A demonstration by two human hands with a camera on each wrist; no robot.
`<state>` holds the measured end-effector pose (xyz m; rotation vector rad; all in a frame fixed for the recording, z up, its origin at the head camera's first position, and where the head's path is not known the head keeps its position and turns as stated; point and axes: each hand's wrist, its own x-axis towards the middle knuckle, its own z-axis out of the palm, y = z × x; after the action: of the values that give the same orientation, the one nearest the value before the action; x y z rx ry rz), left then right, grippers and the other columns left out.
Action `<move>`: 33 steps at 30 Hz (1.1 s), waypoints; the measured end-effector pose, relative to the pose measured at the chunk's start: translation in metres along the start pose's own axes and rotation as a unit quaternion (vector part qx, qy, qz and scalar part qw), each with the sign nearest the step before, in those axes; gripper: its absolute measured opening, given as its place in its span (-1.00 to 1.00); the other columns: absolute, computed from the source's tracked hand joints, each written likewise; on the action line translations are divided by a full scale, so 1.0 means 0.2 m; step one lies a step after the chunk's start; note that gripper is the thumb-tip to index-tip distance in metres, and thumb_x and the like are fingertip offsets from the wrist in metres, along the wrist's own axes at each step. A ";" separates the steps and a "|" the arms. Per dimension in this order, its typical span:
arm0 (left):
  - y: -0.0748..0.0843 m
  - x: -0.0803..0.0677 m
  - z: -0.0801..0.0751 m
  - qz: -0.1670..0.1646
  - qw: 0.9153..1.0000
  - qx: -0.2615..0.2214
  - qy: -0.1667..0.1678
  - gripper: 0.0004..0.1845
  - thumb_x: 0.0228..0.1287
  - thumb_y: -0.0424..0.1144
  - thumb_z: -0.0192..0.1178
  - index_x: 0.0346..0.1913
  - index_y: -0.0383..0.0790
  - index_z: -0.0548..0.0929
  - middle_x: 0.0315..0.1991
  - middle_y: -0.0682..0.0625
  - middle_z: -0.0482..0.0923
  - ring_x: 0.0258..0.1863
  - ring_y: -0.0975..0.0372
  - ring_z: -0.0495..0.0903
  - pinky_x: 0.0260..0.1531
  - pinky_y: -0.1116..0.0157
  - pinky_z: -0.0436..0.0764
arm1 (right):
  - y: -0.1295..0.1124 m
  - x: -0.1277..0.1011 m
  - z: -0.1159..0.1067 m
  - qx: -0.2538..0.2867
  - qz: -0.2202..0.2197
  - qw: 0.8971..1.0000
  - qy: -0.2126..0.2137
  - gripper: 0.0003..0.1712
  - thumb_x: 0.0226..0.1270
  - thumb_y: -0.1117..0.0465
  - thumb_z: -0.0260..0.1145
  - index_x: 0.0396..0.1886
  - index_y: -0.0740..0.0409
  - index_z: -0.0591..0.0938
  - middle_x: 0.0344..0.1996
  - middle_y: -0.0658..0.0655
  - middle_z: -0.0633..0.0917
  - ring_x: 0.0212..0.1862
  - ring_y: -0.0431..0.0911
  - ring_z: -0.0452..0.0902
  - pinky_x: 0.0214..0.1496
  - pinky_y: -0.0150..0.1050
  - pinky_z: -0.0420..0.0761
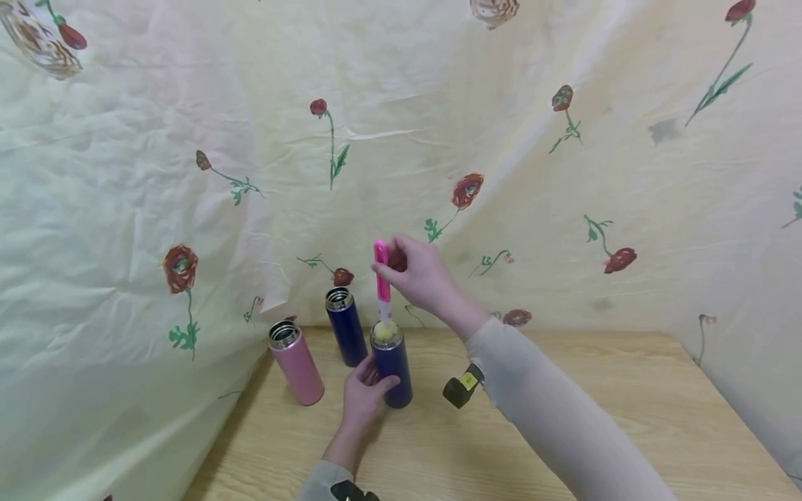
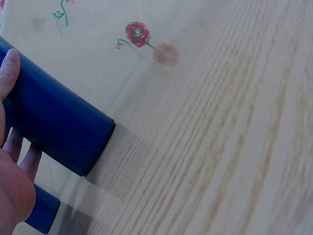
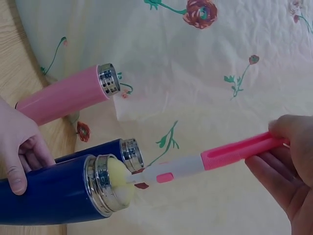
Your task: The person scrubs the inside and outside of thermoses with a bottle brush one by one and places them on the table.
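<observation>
Head view, left hand (image 1: 363, 395): its grip wraps the lower body of the near blue flask (image 1: 392, 365), which stands upright on the tabletop (image 1: 564, 417)
Head view, right hand (image 1: 421, 275): grip pinched on the pink handle of the bottle brush (image 1: 381, 282), held upright above the flask's open mouth, its yellow sponge head sitting in the steel rim
Head view, neighbours: a second blue flask (image 1: 346, 325) stands just behind, a pink flask (image 1: 296, 362) to the left, both open; a floral cloth (image 1: 188, 174) hangs behind
Left wrist view: fingers (image 2: 10, 66) curl round the blue flask (image 2: 54, 125), whose base rests on the wooden tabletop (image 2: 220, 147)
Right wrist view: the brush (image 3: 205, 161) runs from the right hand's fingers (image 3: 288, 147) to the flask mouth (image 3: 110, 183); the left hand (image 3: 19, 142) grips the flask body; the pink flask (image 3: 68, 95) lies beyond
</observation>
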<state>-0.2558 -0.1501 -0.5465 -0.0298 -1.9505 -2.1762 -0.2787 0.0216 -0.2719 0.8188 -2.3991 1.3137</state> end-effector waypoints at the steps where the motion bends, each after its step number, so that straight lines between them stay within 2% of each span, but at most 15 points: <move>1: 0.00 0.00 0.00 -0.002 1.000 -0.002 0.000 -0.10 0.07 -0.51 0.60 0.47 -0.62 0.39 0.38 -0.50 0.49 0.39 -0.24 0.51 0.39 0.05 0.54 | 0.00 0.00 0.00 0.004 -0.005 1.000 -0.004 -0.83 0.49 0.20 0.48 -0.13 0.12 0.63 -0.32 0.02 0.75 -0.28 -0.10 0.66 -0.21 -0.25 0.73; 6: 0.00 0.00 -0.01 -0.004 1.000 -0.009 -0.002 -0.08 0.06 -0.51 0.60 0.48 -0.63 0.37 0.39 -0.51 0.46 0.41 -0.25 0.49 0.36 0.11 0.58 | 0.04 -0.01 -0.01 0.027 -0.019 0.999 -0.041 -0.87 0.50 0.31 0.45 -0.13 0.12 0.62 -0.31 0.05 0.74 -0.25 -0.06 0.67 -0.18 -0.20 0.76; 11: 0.00 0.00 -0.01 -0.006 1.000 -0.009 -0.005 -0.07 0.09 -0.50 0.60 0.50 -0.64 0.34 0.41 -0.53 0.43 0.43 -0.26 0.45 0.38 0.09 0.55 | 0.14 -0.06 0.06 -0.027 -0.008 0.991 -0.129 -0.89 0.50 0.34 0.42 -0.17 0.07 0.64 -0.30 -0.01 0.74 -0.19 -0.13 0.70 -0.12 -0.25 0.76; 13: -0.01 0.00 -0.02 -0.010 1.000 -0.006 -0.005 -0.07 0.10 -0.49 0.60 0.50 -0.63 0.34 0.41 -0.52 0.43 0.44 -0.26 0.44 0.41 0.06 0.52 | 0.20 -0.09 0.11 -0.038 -0.013 0.989 -0.144 -0.89 0.49 0.35 0.42 -0.18 0.07 0.65 -0.30 -0.03 0.75 -0.19 -0.16 0.70 -0.13 -0.28 0.74; 15: -0.02 0.00 -0.02 -0.009 1.000 -0.004 -0.005 -0.08 0.11 -0.48 0.60 0.50 -0.61 0.35 0.41 -0.51 0.44 0.44 -0.25 0.45 0.42 0.04 0.50 | 0.26 -0.11 0.16 -0.024 -0.010 0.991 -0.133 -0.90 0.49 0.36 0.41 -0.16 0.10 0.65 -0.30 -0.01 0.76 -0.21 -0.15 0.70 -0.15 -0.26 0.74; 19: -0.04 0.01 -0.01 -0.004 1.000 -0.001 -0.007 -0.08 0.13 -0.43 0.61 0.51 -0.59 0.36 0.41 -0.50 0.45 0.44 -0.26 0.45 0.45 -0.03 0.46 | 0.31 -0.14 0.19 0.005 0.013 0.997 -0.081 -0.89 0.48 0.32 0.45 -0.15 0.13 0.65 -0.32 0.01 0.77 -0.25 -0.15 0.70 -0.19 -0.26 0.75; 24: -0.04 -0.02 0.00 -0.004 1.000 0.014 -0.002 -0.07 0.17 -0.33 0.62 0.53 -0.54 0.36 0.44 -0.46 0.44 0.46 -0.26 0.42 0.48 -0.13 0.38 | 0.32 -0.16 0.21 -0.001 0.013 0.999 -0.042 -0.84 0.42 0.28 0.51 -0.18 0.14 0.65 -0.36 -0.01 0.76 -0.32 -0.19 0.68 -0.26 -0.31 0.74; 29: -0.03 -0.02 0.02 0.007 1.000 0.008 0.004 -0.08 0.11 -0.38 0.64 0.51 -0.50 0.42 0.42 -0.40 0.49 0.42 -0.22 0.48 0.42 -0.09 0.47 | 0.32 -0.17 0.24 -0.007 0.031 0.999 -0.024 -0.83 0.40 0.29 0.53 -0.20 0.12 0.64 -0.36 -0.01 0.76 -0.31 -0.18 0.68 -0.26 -0.33 0.75; 33: -0.01 -0.01 0.04 0.024 0.999 0.025 0.023 -0.14 0.03 -0.38 0.68 0.43 -0.47 0.54 0.29 -0.36 0.63 0.28 -0.16 0.63 0.30 -0.03 0.63 | 0.32 -0.17 0.24 0.004 0.034 0.999 -0.026 -0.82 0.40 0.28 0.53 -0.19 0.10 0.64 -0.34 -0.01 0.75 -0.29 -0.17 0.68 -0.24 -0.30 0.76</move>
<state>-0.2549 -0.1423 -0.5482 -0.0174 -1.9576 -2.0781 -0.2880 0.0206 -0.3580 0.7900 -2.4849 1.3441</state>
